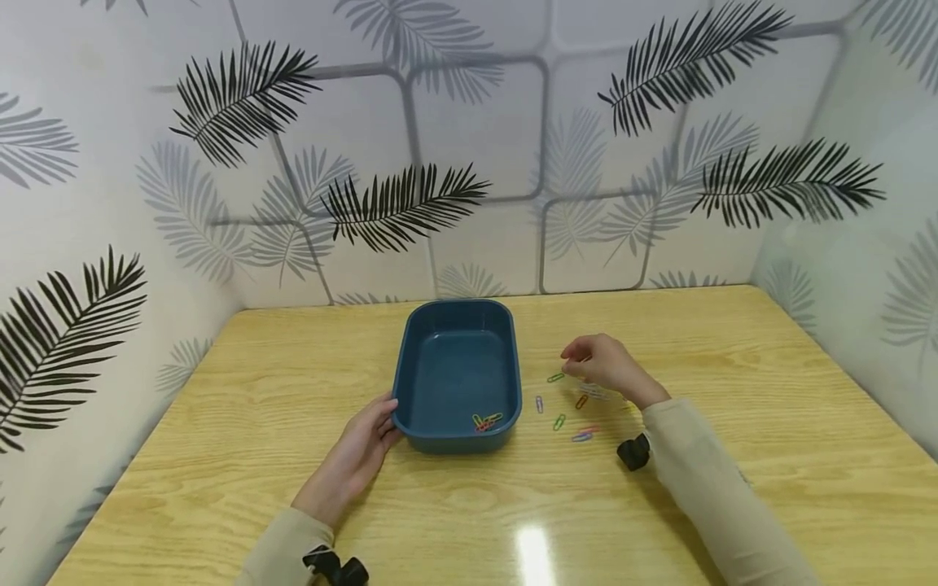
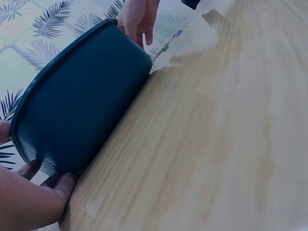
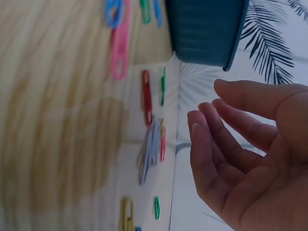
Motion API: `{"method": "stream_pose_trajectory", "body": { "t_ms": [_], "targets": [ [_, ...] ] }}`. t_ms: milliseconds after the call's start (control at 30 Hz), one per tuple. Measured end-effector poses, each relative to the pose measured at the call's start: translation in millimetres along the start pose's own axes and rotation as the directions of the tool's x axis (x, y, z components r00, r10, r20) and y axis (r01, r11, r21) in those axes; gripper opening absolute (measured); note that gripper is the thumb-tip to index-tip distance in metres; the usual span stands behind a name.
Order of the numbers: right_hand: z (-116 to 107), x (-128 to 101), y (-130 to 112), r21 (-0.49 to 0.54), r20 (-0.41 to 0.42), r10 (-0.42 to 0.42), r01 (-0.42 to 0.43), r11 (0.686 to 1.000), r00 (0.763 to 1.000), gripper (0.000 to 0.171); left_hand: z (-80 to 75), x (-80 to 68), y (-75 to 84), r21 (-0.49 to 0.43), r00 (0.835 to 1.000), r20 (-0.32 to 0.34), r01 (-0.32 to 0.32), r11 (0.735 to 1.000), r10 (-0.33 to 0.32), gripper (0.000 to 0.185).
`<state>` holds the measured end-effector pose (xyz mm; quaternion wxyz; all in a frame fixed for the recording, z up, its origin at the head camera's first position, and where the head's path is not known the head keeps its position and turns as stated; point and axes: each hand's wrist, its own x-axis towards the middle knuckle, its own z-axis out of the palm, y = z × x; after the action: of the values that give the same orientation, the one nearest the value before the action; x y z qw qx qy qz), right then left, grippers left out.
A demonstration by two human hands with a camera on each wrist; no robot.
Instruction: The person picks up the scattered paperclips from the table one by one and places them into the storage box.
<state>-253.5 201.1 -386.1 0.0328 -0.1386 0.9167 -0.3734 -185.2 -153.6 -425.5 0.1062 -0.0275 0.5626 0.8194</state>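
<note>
- Tray (image 1: 462, 445) first, gripped at its near left side by my left hand (image 1: 362, 452); it might skid or tip, I reckon, if those fingers shove too hard. It sits between my hands, well apart from the right.
- Right hand (image 1: 604, 362) now: fingers loosely bent, nothing between them; a low sweep could scatter what's beneath!
- Loose paper clips (image 1: 559, 422) lie below and just left of that hand; thin and flat, they may slip a pinch. Several inside clips (image 1: 479, 420) rest between my hands.
</note>
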Motion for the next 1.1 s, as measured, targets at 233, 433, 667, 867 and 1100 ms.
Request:
{"method": "stream_pose_trajectory", "body": {
  "t_ms": [233,433,667,867,1100],
  "targets": [
    [-4,0,11,-0.096,0.04,-0.006,0.009,0.995,0.999,0.021,0.6,1.1,0.5,-0.009,1.0,0.006,-0.012,1.0,0.012,0.049],
    [-2,0,13,-0.171,0.115,-0.013,0.033,0.985,0.993,0.017,-0.3,1.6,-0.5,-0.004,1.0,0.011,-0.022,1.0,0.022,0.049],
    [-3,-2,12,-0.234,0.124,-0.03,0.058,0.971,0.992,0.005,-0.3,1.4,-0.8,0.002,1.0,0.01,-0.007,1.0,0.007,0.048],
    [-5,-4,12,-0.234,0.126,-0.017,0.046,0.971,0.992,0.003,0.1,1.7,-0.4,0.004,1.0,0.011,-0.011,1.0,0.011,0.049],
    [-6,-5,14,-0.233,0.125,-0.031,0.059,0.971,0.992,0.004,0.1,-0.5,0.0,0.018,1.0,0.024,-0.005,1.0,0.004,0.05]
  ]
}}
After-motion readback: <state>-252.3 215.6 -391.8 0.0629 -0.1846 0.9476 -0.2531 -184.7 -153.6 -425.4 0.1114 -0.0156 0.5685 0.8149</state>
